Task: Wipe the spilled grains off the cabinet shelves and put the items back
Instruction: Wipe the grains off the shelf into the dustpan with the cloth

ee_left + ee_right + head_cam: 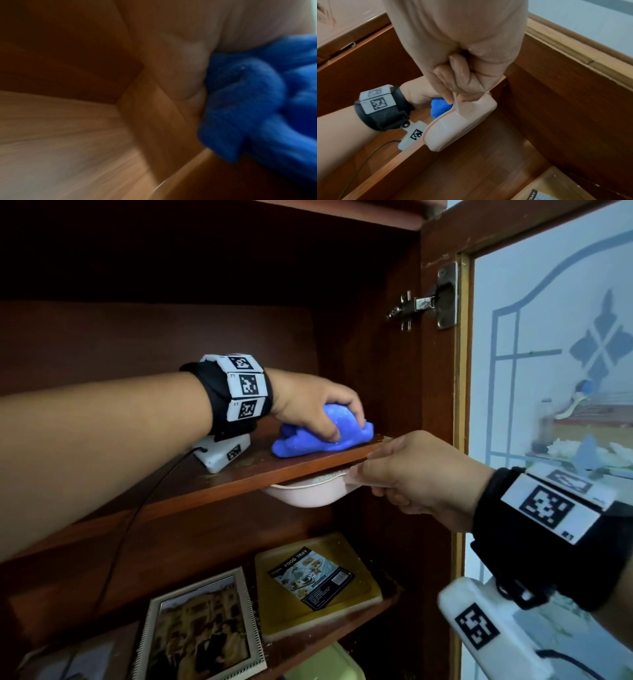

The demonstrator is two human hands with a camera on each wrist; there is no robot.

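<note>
My left hand [318,409] grips a bunched blue cloth [322,438] on the wooden cabinet shelf [239,474], near its front right corner. The cloth [248,101] fills the right side of the blurred left wrist view. My right hand [407,470] pinches the rim of a pale pink bowl [305,491] and holds it just under the shelf's front edge. The bowl [458,124] shows tilted against the shelf edge in the right wrist view, with the cloth [440,108] behind it. A few grains lie on the shelf by the wrist camera.
On the shelf below lie a yellow food tray [315,583] in its wrapper and a framed picture [202,628]. A pale green item [322,662] sits lower down. The cabinet door [548,371] with frosted glass stands open at the right.
</note>
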